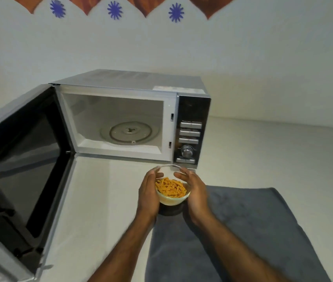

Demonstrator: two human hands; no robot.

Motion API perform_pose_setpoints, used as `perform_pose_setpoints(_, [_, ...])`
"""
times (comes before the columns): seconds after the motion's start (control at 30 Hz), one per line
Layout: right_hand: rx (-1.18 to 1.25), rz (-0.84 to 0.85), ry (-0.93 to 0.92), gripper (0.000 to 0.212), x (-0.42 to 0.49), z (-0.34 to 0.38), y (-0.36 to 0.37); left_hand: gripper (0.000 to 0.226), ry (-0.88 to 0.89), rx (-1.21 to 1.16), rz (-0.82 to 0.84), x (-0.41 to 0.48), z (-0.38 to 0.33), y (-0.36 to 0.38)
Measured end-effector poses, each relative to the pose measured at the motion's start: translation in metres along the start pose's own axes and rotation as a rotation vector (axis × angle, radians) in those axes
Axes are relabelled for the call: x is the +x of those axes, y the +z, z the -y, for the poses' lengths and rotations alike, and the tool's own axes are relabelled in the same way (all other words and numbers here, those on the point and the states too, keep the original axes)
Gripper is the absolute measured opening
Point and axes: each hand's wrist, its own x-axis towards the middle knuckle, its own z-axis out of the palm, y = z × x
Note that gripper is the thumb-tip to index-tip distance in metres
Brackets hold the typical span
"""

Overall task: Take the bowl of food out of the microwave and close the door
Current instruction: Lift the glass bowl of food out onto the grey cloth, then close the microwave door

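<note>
Head view shows the pale counter [263, 151] running out ahead of me to the white wall [242, 58], which carries a band of orange-brown points and three blue flower shapes along its top. On the counter stands my microwave [133, 86], silver on top with a black control panel [192, 129] down its right side. The panel has rows of grey buttons with small lettering over them, and there is a pale label on the top of the casing, but all of that writing is too blurred for me to read; I can make out no brand. Below the buttons sits a round metal knob [187, 151]. The microwave door [19, 163] hangs wide open to the left, its dark window facing me. The white cavity holds only the round glass turntable [130, 132].

A grey towel [253, 231] lies flat on the counter to the lower right, in front of the microwave. At its near-left corner is the bowl [172, 197], clear glass and pale at the base, outside the microwave and just in front of the control panel. It is filled with short orange strips of food [170, 187]. Whether the bowl rests on the towel or is lifted just above it, I cannot tell.

My left hand [149, 195] cups the bowl's left side and my right hand [195, 192] its right side, fingers curled over the far rim, holding it between them.
</note>
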Motion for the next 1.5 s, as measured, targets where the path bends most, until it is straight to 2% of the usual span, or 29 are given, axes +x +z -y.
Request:
perform_pose_setpoints(0.2, [0.006, -0.146, -0.013, 0.031, -0.015, 0.005, -0.053, 0.044, 0.015, 0.075, 0.092, -0.035, 0.015, 0.040])
perform_pose_setpoints(0.33, [-0.040, -0.175, -0.049, 0.032, -0.022, 0.009, -0.075, 0.044, -0.031, 0.096, 0.125, -0.046, 0.020, 0.058])
perform_pose_setpoints(0.57, [-0.042, -0.221, -0.103, 0.034, -0.032, 0.002, -0.109, 0.074, 0.003, 0.147, 0.152, -0.063, 0.040, 0.077])
perform_pose_setpoints(0.7, [-0.045, -0.201, -0.123, 0.033, -0.036, 0.001, -0.111, 0.064, -0.011, 0.149, 0.144, -0.065, 0.040, 0.073])
perform_pose_setpoints(0.83, [-0.059, -0.169, -0.103, 0.029, -0.034, 0.001, -0.115, 0.071, -0.015, 0.174, 0.168, -0.067, 0.038, 0.070])
perform_pose_setpoints(0.9, [-0.050, -0.179, -0.123, 0.023, -0.032, 0.003, -0.119, 0.062, 0.010, 0.213, 0.162, -0.068, 0.031, 0.067])
perform_pose_setpoints(1.0, [-0.160, -0.149, -0.238, 0.027, -0.038, 0.015, -0.123, 0.051, 0.064, 0.191, 0.107, -0.073, 0.017, 0.055])
perform_pose_setpoints(1.1, [-0.370, -0.130, -0.463, 0.034, -0.049, 0.034, -0.120, 0.056, 0.165, 0.252, 0.076, -0.075, 0.006, 0.033])
perform_pose_setpoints(1.17, [-0.437, -0.099, -0.587, 0.040, -0.058, 0.044, -0.106, 0.050, 0.240, 0.342, 0.078, -0.075, -0.001, 0.013])
perform_pose_setpoints(1.23, [-0.479, -0.058, -0.658, 0.036, -0.066, 0.045, -0.089, 0.053, 0.267, 0.435, 0.068, -0.077, -0.008, -0.002])
perform_pose_setpoints(1.33, [-0.475, 0.008, -0.705, 0.024, -0.078, 0.034, -0.058, 0.072, 0.343, 0.595, 0.069, -0.081, -0.020, -0.030])
perform_pose_setpoints(1.37, [-0.487, 0.041, -0.735, 0.024, -0.083, 0.028, -0.041, 0.073, 0.400, 0.642, 0.046, -0.083, -0.027, -0.047])
perform_pose_setpoints(1.43, [-0.524, 0.117, -0.767, 0.024, -0.092, 0.014, -0.015, 0.062, 0.575, 0.729, -0.010, -0.089, -0.041, -0.078])
perform_pose_setpoints(1.5, [-0.564, 0.196, -0.806, 0.029, -0.100, 0.003, 0.002, 0.040, 0.882, 0.783, -0.091, -0.100, -0.055, -0.105])
